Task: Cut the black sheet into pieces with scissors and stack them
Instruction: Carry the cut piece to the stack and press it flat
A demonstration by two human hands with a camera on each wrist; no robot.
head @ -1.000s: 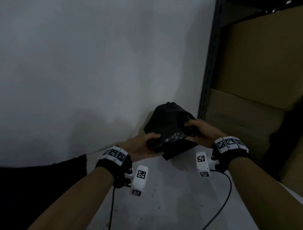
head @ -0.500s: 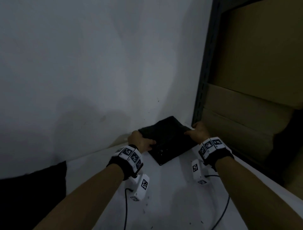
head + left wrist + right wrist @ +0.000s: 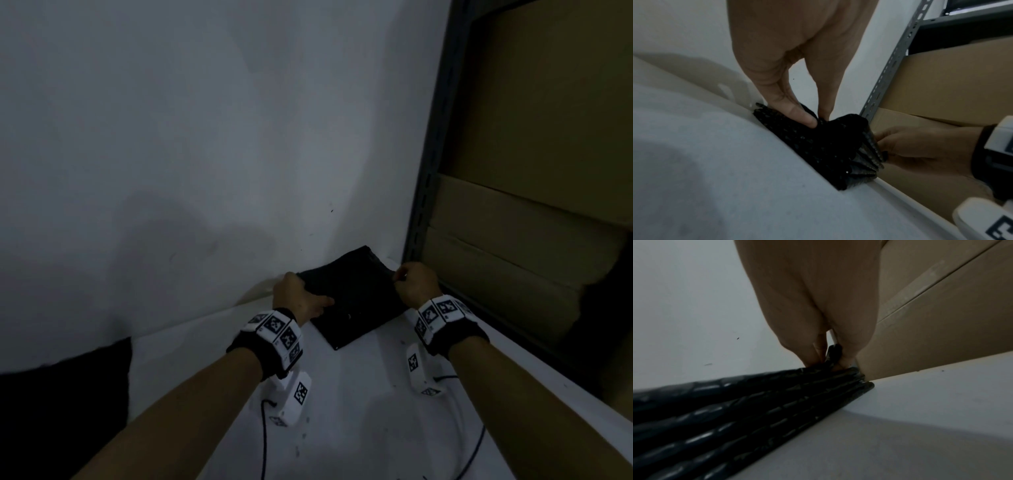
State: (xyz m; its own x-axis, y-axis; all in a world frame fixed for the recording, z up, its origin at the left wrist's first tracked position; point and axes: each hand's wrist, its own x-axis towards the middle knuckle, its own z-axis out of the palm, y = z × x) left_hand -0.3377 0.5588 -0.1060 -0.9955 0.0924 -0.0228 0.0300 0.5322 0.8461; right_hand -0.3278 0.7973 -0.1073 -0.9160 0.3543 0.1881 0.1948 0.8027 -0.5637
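Left wrist view alone: stack of black pieces (image 3: pixel 818 146), edges fanned

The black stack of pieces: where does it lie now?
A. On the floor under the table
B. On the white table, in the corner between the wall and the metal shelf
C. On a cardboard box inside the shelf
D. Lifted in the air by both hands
B. The black stack lies flat on the white table, between the wall and the metal shelf, with the left hand and the right hand at its two sides.
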